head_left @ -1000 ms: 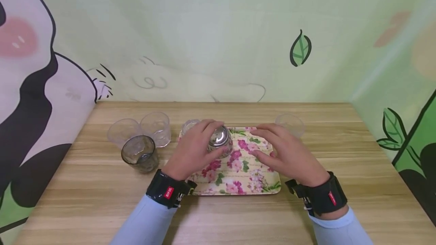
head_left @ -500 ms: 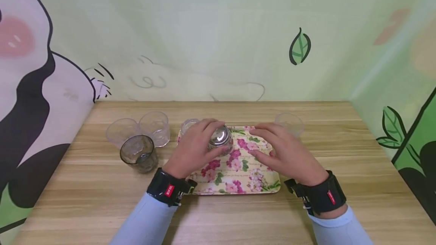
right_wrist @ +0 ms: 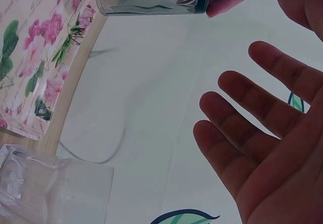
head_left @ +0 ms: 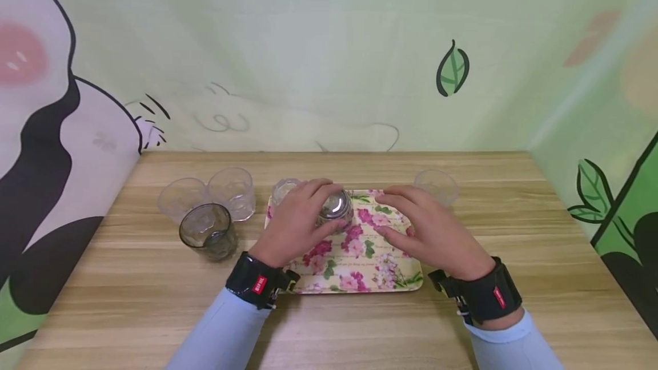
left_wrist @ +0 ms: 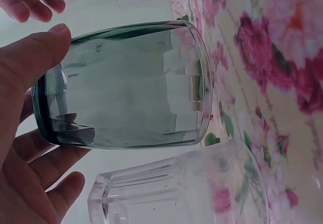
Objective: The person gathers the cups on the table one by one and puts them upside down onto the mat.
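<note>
Between thumb and fingers, my left hand (head_left: 298,218) grips a smoky tinted drinking glass (head_left: 335,205) near its thick base. The glass is upside down, its rim at the floral tray (head_left: 360,270); whether it touches is hard to tell. A clear glass (left_wrist: 176,188), also inverted on the tray, stands close beside it, partly hidden by the hand in the head view. My right hand (head_left: 437,230) hovers over the tray's right side, fingers spread and holding nothing, as the right wrist view shows its bare palm and fingers (right_wrist: 252,118).
On the table's left stand two clear glasses (head_left: 181,198) and a dark tinted glass (head_left: 209,233), mouths up. Behind my right hand, past the tray's back right corner, is another upright clear glass (head_left: 437,186). A printed cloth wall (head_left: 319,73) rises behind the wooden table (head_left: 360,330).
My left hand and the tinted glass have shifted very slightly to the right over the tray. The right hand has stayed in place. The head view has tilted a little.
</note>
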Tool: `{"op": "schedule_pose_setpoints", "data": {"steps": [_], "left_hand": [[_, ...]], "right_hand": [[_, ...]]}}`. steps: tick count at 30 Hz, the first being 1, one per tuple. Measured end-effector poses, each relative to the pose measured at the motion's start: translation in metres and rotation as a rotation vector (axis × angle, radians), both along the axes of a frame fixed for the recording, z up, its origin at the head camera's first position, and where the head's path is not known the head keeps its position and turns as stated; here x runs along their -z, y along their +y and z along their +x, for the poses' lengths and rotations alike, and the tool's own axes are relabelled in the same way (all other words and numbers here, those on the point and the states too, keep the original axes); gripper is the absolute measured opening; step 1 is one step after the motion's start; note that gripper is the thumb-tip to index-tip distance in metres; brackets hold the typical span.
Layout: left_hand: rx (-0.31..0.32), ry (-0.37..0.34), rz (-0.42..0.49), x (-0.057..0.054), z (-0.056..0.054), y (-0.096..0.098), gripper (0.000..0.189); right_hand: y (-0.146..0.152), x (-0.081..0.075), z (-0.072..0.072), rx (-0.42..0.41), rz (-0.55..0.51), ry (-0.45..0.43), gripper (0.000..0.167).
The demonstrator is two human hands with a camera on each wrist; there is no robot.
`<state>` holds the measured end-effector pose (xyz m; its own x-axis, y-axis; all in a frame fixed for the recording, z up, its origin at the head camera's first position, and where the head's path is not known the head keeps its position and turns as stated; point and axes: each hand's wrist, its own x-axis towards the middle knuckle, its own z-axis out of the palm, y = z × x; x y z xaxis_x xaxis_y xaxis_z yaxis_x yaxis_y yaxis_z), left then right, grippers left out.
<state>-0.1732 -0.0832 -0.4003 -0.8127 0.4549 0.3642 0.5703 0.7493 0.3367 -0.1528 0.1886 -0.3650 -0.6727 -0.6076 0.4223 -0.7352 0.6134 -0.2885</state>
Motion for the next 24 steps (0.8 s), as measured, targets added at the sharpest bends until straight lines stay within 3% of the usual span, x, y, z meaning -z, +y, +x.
{"op": "schedule_pose_setpoints", "data": {"steps": [24], "left_hand": [[-0.028,-0.034,-0.061,0.0067,-0.0055,0.0075,0.061]], "right_hand": [[0.0016,0.0001,0.0005,0.010,0.014,-0.012,0.052]]}}
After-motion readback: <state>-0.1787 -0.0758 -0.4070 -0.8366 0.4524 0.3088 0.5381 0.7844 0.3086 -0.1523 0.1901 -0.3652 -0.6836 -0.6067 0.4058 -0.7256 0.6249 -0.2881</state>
